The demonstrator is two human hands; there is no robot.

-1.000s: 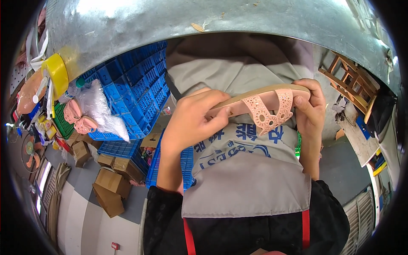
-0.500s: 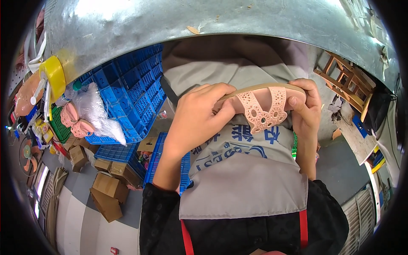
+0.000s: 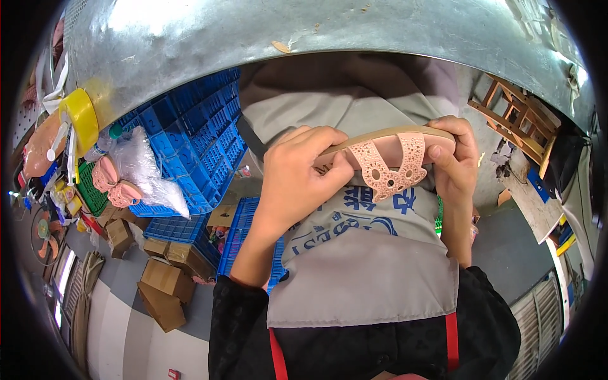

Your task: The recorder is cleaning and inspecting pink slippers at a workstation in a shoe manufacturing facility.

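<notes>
A flat pink sandal with a perforated strap (image 3: 387, 166) is held level (long axis left to right) above the grey apron (image 3: 364, 278), grasped by left hand (image 3: 297, 180) and right hand (image 3: 457, 161).

Both hands (image 3: 297, 183) (image 3: 453, 161) sit mid-frame, close under the metal tabletop (image 3: 316, 31) arching across the top. Blue crates (image 3: 190, 139) crowd the left; wooden stool (image 3: 513, 123) stands upper right. Apron (image 3: 361, 278) fills the space below.
</notes>
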